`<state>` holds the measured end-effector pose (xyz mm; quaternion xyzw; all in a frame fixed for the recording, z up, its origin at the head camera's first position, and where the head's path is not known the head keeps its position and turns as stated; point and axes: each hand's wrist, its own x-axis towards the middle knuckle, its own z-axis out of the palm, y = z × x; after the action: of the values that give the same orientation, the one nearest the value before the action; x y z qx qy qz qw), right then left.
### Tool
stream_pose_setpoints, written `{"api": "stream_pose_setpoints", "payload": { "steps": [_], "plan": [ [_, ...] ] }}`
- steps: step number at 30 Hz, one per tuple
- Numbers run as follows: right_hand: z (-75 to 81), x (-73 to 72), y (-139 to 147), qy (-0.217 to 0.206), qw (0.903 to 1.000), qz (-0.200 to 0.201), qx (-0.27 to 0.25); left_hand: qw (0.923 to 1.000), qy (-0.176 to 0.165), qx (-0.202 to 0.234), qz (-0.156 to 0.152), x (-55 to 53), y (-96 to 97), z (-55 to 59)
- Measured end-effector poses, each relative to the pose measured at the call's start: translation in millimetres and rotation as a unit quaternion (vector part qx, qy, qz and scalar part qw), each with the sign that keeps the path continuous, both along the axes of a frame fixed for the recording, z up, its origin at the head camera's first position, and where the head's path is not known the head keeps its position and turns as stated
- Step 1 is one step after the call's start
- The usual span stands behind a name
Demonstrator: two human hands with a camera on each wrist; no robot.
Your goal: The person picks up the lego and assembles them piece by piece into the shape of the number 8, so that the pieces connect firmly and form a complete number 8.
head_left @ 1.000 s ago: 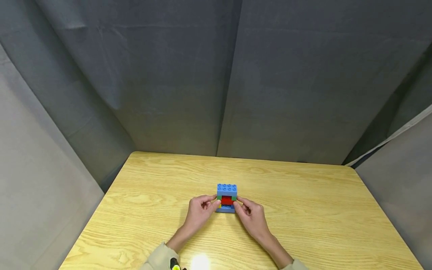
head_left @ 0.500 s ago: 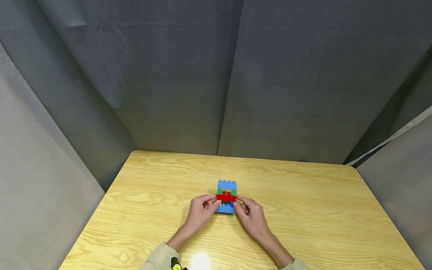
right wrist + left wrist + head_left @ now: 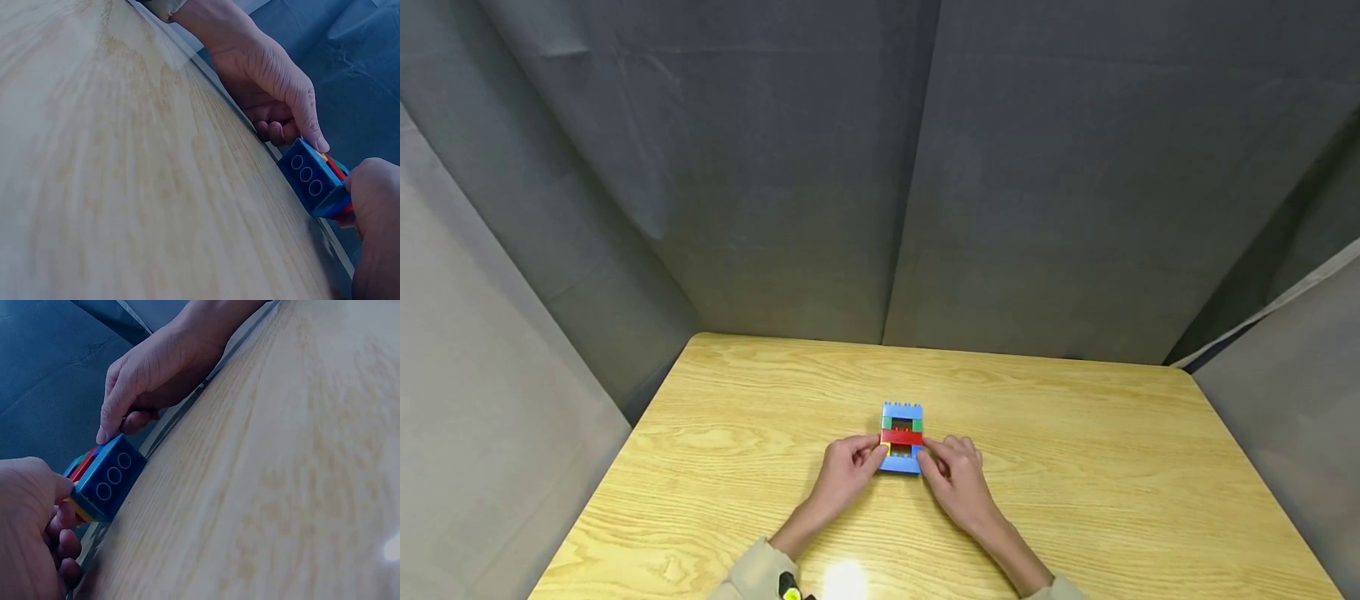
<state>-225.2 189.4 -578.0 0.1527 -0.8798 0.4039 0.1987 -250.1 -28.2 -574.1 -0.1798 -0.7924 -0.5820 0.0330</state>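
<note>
A small structure of toy building bricks is held between both hands over the middle of the table. It has a blue brick along the top, green bricks at the sides below it, and a red brick across the middle. Yellow and blue bricks stand under the red one, on a blue base brick. My left hand pinches the left side with thumb and fingers. On the right side, my right hand pinches it likewise. Both wrist views show the base's hollow underside with its round tubes, tilted toward me.
A wood-grain table spreads around the hands. Dark grey cloth hangs behind it, with lighter panels at the left and right. A bright light reflection lies on the tabletop near the front.
The brick structure has tipped backward, its top away from me, so its front now faces up and the top studs show edge-on. Both hands have stayed almost in place.
</note>
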Motion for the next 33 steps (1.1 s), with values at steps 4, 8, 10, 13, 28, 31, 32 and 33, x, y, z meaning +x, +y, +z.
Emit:
{"api": "stream_pose_setpoints", "payload": {
  "steps": [4,8,10,13,28,31,32,33],
  "plan": [
    [-0.4,1.0,0.2,-0.01,0.9999,-0.006,0.005,0.9991,0.025,-0.035,-0.004,0.6,0.0,-1.0],
    [-1.0,0.8,0.2,-0.018,0.9998,-0.006,0.006,0.9982,0.036,-0.047,0.0,1.3,0.0,-1.3],
    [-1.4,0.9,0.6,-0.025,0.9997,-0.006,0.006,0.9982,0.035,-0.048,-0.001,2.0,0.1,-1.0],
    [-2.1,1.5,1.1,-0.036,0.9993,-0.006,0.006,0.9981,0.037,-0.05,-0.001,3.3,0.1,-0.4],
    [0.1,3.1,-0.3,-0.061,0.9981,-0.009,0.005,0.9974,0.01,-0.071,-0.006,3.6,-2.5,-0.9],
    [-2.0,4.5,-0.6,-0.07,0.9974,-0.013,0.006,0.9971,-0.005,-0.075,-0.01,5.7,-3.5,-1.4],
    [-2.9,5.1,-0.6,-0.073,0.9972,-0.014,0.007,0.997,-0.007,-0.076,-0.011,6.5,-3.7,-1.7],
    [-3.8,5.7,-0.6,-0.074,0.9971,-0.015,0.009,0.997,-0.007,-0.077,-0.012,7.1,-3.9,-2.2]
  ]
}}
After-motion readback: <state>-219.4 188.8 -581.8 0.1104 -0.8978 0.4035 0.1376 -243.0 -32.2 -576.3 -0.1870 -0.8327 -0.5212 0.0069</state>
